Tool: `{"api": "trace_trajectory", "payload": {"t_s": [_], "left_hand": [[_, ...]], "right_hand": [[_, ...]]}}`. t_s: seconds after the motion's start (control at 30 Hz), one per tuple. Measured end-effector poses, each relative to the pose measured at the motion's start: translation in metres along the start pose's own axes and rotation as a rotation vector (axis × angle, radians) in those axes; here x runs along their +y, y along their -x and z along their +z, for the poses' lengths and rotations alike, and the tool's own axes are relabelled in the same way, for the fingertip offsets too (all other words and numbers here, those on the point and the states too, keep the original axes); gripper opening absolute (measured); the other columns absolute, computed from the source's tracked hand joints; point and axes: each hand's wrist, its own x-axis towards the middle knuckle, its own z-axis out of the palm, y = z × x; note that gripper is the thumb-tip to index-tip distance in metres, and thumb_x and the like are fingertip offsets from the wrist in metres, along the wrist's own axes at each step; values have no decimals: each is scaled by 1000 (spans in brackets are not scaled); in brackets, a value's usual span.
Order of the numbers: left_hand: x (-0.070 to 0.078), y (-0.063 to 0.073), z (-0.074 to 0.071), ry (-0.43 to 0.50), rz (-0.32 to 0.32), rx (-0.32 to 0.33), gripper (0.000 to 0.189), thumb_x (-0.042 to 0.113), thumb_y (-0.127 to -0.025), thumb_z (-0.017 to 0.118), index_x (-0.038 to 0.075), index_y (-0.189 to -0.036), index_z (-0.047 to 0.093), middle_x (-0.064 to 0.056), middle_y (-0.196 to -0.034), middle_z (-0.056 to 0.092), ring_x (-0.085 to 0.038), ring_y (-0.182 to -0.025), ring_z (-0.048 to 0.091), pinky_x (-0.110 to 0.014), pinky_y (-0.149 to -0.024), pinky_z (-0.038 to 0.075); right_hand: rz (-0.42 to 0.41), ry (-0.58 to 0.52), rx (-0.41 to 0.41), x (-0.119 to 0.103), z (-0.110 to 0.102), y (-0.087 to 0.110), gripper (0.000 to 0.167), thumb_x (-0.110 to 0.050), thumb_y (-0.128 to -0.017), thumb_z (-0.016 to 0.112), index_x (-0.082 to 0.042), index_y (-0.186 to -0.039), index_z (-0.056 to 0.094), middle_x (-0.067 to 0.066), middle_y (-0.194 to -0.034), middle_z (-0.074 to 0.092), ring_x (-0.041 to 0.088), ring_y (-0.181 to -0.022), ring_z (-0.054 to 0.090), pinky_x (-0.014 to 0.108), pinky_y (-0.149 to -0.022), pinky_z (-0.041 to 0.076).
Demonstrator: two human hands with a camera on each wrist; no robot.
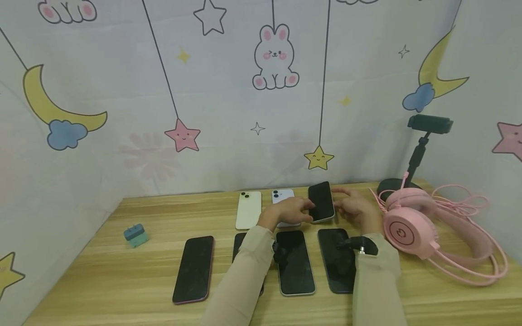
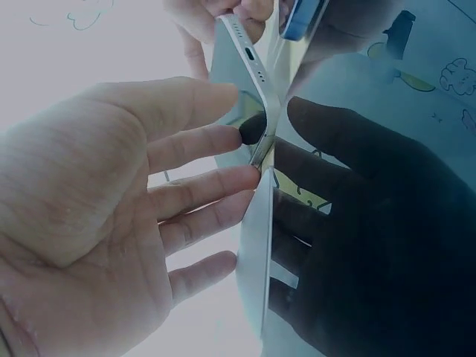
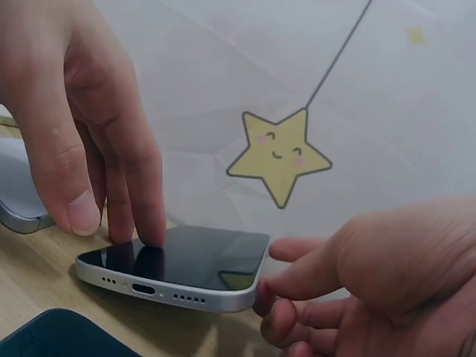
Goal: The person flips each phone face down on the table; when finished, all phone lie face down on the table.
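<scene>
Near the wood-grain surface's [image 1: 102, 271] back edge, the left hand [image 1: 288, 211], fingers extended, touches a black-screened, silver-edged phone [image 1: 322, 195], apparently mid-positioning; the half-curled right hand [image 1: 355, 206] meets its side, hold unclear, and steady support seems needed.

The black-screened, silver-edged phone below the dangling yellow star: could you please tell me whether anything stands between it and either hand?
Nothing visible does: the right hand is at the right edge of the black-screened phone, and the left hand reaches its screen. The pale lavender phone lies beneath the left hand, not in between.
</scene>
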Motion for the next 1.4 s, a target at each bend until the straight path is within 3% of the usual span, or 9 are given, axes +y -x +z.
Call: {"api": "trace_trajectory", "payload": {"t_s": [0.23,0.5,0.8,1.03,1.4], "left_hand": [[0,-1,1,42,-18,22,48,26,-101,60,12,-146,50,-10,-132,61,-18,-115,60,-33,-96,47],[2,0,-1,58,-4,58,54,25,-100,62,14,-150,43,-6,-111,65,-13,-87,60,-30,-81,48],[2,-1,-1,138,-2,105,70,26,-99,64,23,-159,28,-10,-126,65,-19,-108,64,-34,-90,50],[3,-3,-1,167,7,113,78,26,-96,68,26,-160,23,-10,-120,68,-17,-105,65,-32,-86,49],[3,-1,-1,175,63,114,79,22,-96,69,25,-161,23,-13,-124,66,-21,-114,64,-34,-92,49]], "right_hand": [[-46,36,-21,-4,-1,1,59,2,-100,46,-6,-156,29,-2,-67,46,9,-58,44,23,-52,38],[-78,11,-48,-5,0,0,58,-3,-103,47,-10,-158,27,0,-72,46,12,-63,45,26,-56,38],[-140,33,-69,-8,5,-1,60,-2,-104,47,-12,-159,25,4,-76,50,15,-66,49,28,-58,40],[-164,45,-80,-10,7,-1,61,-2,-103,48,-12,-159,26,4,-80,52,16,-69,51,29,-60,41],[-149,57,-86,-12,11,-3,60,-9,-104,51,-11,-158,27,4,-89,58,17,-75,56,31,-66,43]]}}
